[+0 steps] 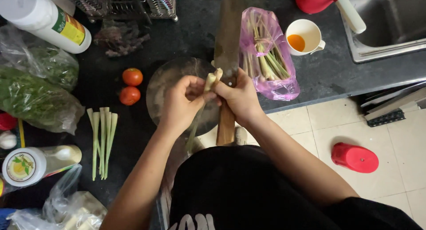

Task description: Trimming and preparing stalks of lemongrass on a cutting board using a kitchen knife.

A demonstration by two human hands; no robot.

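Note:
My left hand point(183, 103) and my right hand point(239, 97) meet over a round dark board point(162, 88) on the black counter. Together they pinch one pale lemongrass stalk point(210, 80); its green end hangs down below my left hand. My right hand also holds a big cleaver point(227, 39) by its wooden handle, the blade pointing away from me. Several trimmed stalks point(103, 139) lie in a row on the counter to the left. A pink plastic bag point(266, 52) with more stalks lies just right of the blade.
Two tomatoes point(131, 86) sit left of the board. Bags of greens point(37, 94), bottles and a lidded jar point(26, 165) crowd the left. A white cup point(305, 37), a red jug and a steel sink point(390, 23) are at the right. A red cup point(355, 157) lies on the tiled floor.

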